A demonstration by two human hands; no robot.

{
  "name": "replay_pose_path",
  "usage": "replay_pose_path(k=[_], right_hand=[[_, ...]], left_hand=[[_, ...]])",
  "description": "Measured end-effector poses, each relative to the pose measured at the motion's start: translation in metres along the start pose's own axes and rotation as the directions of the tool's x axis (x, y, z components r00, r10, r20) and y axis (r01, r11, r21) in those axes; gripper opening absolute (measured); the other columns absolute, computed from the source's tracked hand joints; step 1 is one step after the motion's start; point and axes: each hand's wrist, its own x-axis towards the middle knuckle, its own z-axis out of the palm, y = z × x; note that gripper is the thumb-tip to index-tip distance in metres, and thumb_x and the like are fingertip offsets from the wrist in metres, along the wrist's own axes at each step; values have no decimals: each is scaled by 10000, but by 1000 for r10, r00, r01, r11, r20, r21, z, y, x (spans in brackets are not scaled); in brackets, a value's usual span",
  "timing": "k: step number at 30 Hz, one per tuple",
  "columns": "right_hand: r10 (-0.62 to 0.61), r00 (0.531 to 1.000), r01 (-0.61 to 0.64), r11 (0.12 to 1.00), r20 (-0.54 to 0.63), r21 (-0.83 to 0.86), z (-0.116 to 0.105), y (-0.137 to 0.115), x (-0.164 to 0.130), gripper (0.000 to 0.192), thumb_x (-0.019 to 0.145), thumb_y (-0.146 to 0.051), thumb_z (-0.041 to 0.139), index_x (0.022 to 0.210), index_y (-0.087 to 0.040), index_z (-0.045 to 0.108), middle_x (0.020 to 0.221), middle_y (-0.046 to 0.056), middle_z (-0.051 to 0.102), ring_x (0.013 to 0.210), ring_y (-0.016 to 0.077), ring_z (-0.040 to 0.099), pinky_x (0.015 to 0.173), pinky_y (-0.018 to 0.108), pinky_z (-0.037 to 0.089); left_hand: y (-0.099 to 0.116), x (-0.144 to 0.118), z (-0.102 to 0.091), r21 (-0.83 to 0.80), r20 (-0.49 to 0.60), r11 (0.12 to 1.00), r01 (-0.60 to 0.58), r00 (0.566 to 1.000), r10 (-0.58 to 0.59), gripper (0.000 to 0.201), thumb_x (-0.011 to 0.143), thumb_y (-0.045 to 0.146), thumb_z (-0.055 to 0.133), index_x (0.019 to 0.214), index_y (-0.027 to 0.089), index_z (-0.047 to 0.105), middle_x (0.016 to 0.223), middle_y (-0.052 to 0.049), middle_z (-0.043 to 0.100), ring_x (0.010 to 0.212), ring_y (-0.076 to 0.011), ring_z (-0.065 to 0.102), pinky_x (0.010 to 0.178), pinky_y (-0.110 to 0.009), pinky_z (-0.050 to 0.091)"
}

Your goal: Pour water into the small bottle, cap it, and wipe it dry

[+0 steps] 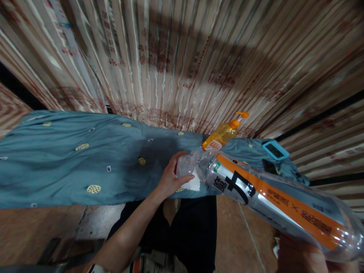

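Observation:
A large clear plastic bottle (273, 199) with a silver and orange label lies tilted, its neck toward the blue cloth. My left hand (170, 178) grips the neck end and presses a white wipe (194, 183) against it. My right hand (298, 256) holds the bottle's base at the lower right, mostly hidden under the bottle and cut off by the picture edge.
A table draped in a blue cloth (71, 163) with yellow spots runs across the view. On its right end stand an orange pump bottle (223, 133), a small blue timer (275, 150) and a black object (269, 166). A striped curtain (182, 57) hangs behind. Brown tiled floor lies below.

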Motion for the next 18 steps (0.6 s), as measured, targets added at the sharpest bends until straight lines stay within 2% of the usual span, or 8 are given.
replay_pose_path(k=[3, 5, 10, 15, 18], right_hand=[[-15, 999, 15, 1000, -31, -1, 3, -5, 3, 519, 645, -362, 809, 1124, -188, 710, 834, 29, 578, 684, 179, 478, 632, 299, 370], [-32, 999, 32, 999, -13, -9, 6, -7, 5, 516, 635, -400, 812, 1094, -186, 711, 827, 29, 569, 665, 184, 468, 612, 308, 365], [3, 1000, -2, 1000, -3, 23, 9, -6, 6, 531, 655, -388, 794, 1127, -164, 697, 804, 26, 556, 647, 164, 466, 597, 289, 355], [-9, 1000, 9, 1000, 20, -6, 11, -12, 6, 649, 650, -393, 769, 1241, -147, 656, 895, 59, 614, 718, 205, 544, 673, 321, 437], [-7, 1000, 7, 1000, 3, -12, 10, -15, 9, 621, 641, -381, 780, 1208, -151, 681, 857, 52, 613, 686, 185, 530, 623, 292, 438]], left_hand=[[0, 0, 0, 0, -3, 1000, -1, 1000, 1, 726, 669, 356, 818, 1295, 197, 486, 1305, -114, 605, 1187, -283, 596, 1037, -444, 467], [1, 0, 0, -2, 1, 1000, 1, 1000, -1, 729, 668, 356, 816, 1296, 192, 482, 1306, -116, 604, 1189, -282, 593, 1039, -443, 465], [3, 0, -1, 9, 9, 1000, 6, 1000, -6, 728, 673, 355, 810, 1300, 192, 476, 1311, -116, 597, 1183, -276, 592, 1038, -433, 463], [2, 1, -1, 17, 0, 1000, 6, 1000, -6, 731, 671, 365, 810, 1302, 205, 477, 1329, -105, 588, 1212, -279, 575, 1063, -440, 443], [1, 1, -1, 14, 3, 1000, 3, 1000, -3, 735, 668, 378, 814, 1299, 210, 478, 1322, -104, 590, 1206, -279, 576, 1059, -440, 445]])
